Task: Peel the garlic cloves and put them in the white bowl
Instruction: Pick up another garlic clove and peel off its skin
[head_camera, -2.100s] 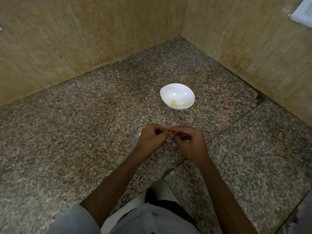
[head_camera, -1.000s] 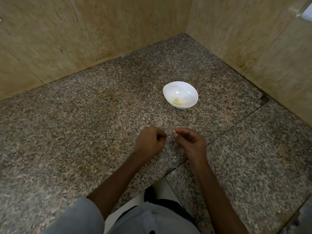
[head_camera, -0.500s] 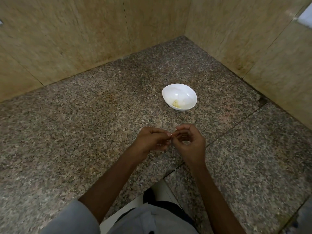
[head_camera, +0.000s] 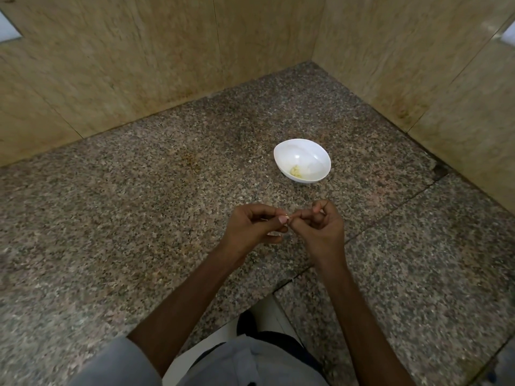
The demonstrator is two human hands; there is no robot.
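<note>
In the head view, a white bowl (head_camera: 312,154) is seen on a speckled stone counter (head_camera: 139,218), not far from the corner where the tan walls (head_camera: 139,65) meet. A small yellowish bit of peeled garlic (head_camera: 295,171) is kept inside the bowl, at its near side. In front of the bowl and apart from it, the left hand (head_camera: 255,227) and the right hand (head_camera: 320,228) are held fingertip to fingertip above the counter. A tiny pale garlic clove (head_camera: 289,217) is pinched between them, mostly hidden by the curled fingers.
</note>
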